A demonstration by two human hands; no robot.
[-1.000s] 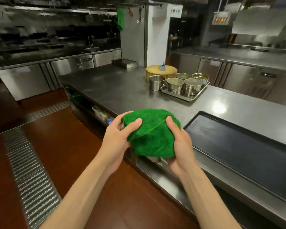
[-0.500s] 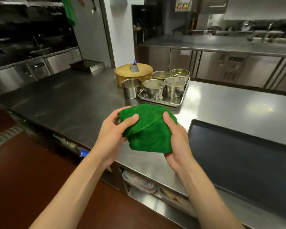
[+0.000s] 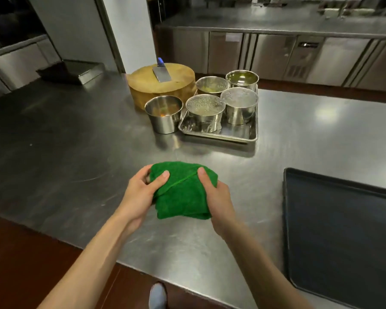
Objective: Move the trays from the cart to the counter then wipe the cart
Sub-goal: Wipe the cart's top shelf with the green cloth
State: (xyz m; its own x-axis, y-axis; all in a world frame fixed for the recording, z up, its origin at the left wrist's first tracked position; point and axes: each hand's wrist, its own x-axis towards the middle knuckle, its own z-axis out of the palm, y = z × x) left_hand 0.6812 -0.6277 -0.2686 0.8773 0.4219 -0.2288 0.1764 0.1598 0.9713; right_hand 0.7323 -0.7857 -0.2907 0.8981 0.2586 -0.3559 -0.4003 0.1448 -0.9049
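Note:
A folded green cloth (image 3: 183,195) is held over the steel counter (image 3: 76,157) between both hands. My left hand (image 3: 140,192) grips its left side with the thumb on top. My right hand (image 3: 218,197) grips the right side the same way. A dark flat tray (image 3: 343,237) lies on the counter at the right, close to the front edge. Farther back sits a small steel tray (image 3: 239,133) that carries several steel pots. No cart is in view.
One loose steel pot (image 3: 164,114) stands left of the small tray. Behind it is a round wooden chopping block (image 3: 143,85) with a cleaver (image 3: 162,72) on top. A dark pan (image 3: 76,70) lies at the back left. My shoe (image 3: 157,297) shows below the counter's edge.
The view has swung right and come closer to the counter. Both hands with the green cloth now hang over the counter top instead of at its edge.

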